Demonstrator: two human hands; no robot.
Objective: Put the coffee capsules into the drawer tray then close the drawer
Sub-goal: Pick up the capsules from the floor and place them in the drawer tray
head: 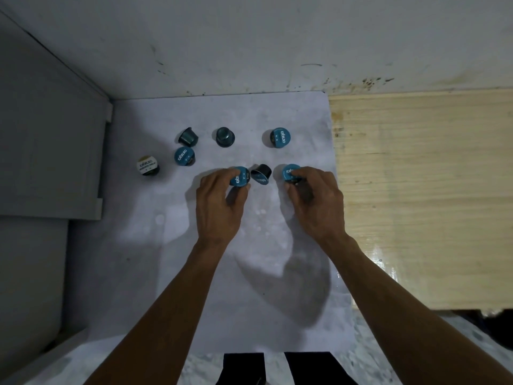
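Capsule [290,173] body hidden under right grip [315,202].

Eight coffee capsules lie on the white sheet [222,245]. Blue-lidded capsule [239,176] and blue-lidded capsule [290,172] are hand-gripped; dark capsule [261,173] lies tipped between them. Behind: three more blue capsules [281,137], [184,156], [225,137], a tipped one [188,136], and white-lidded capsule [147,165] far left.

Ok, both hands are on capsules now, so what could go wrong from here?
The tipped capsule lies between the left hand and right hand; lifting either blue-lidded capsule could knock it rolling. The white-lidded capsule, off to the left, may be overlooked. No drawer tray is in view, so carrying means looking away.
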